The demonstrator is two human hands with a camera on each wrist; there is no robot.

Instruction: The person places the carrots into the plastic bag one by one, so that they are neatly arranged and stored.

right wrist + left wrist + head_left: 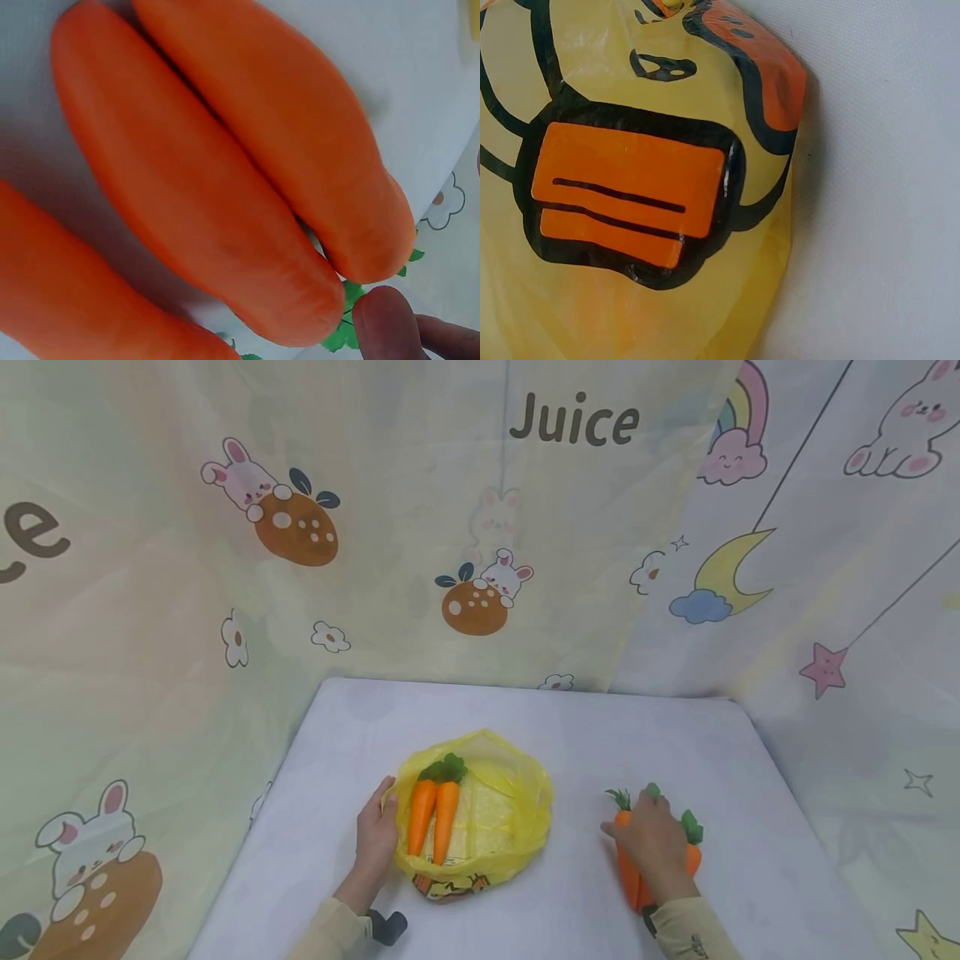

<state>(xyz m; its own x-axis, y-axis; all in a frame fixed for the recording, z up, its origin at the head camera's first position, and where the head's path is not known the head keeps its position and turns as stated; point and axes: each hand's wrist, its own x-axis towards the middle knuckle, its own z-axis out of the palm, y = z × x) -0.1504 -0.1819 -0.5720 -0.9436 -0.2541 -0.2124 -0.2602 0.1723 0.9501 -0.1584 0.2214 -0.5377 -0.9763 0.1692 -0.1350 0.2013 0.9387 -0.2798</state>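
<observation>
A yellow plastic bag [525,852] lies with its mouth spread wide, and two carrots [422,814] with green tops rest inside it. My left hand [377,831] holds the bag's left rim between thumb and fingers. In the left wrist view, the bag's printed side [630,180] fills much of the picture; that hand is not seen there. Over on the right, my right hand [654,839] reaches across three loose carrots [627,868], thumb spread from its fingers. The right wrist view shows its thumb [386,322] close by the green top [345,319] of the middle carrot [195,172].
The white table [585,735] carries the bag and the carrots, with a gap between them. Fabric walls printed with rabbits and stars [823,668] stand around its back and sides. A dark wrist-camera piece [388,928] sits beside my left sleeve.
</observation>
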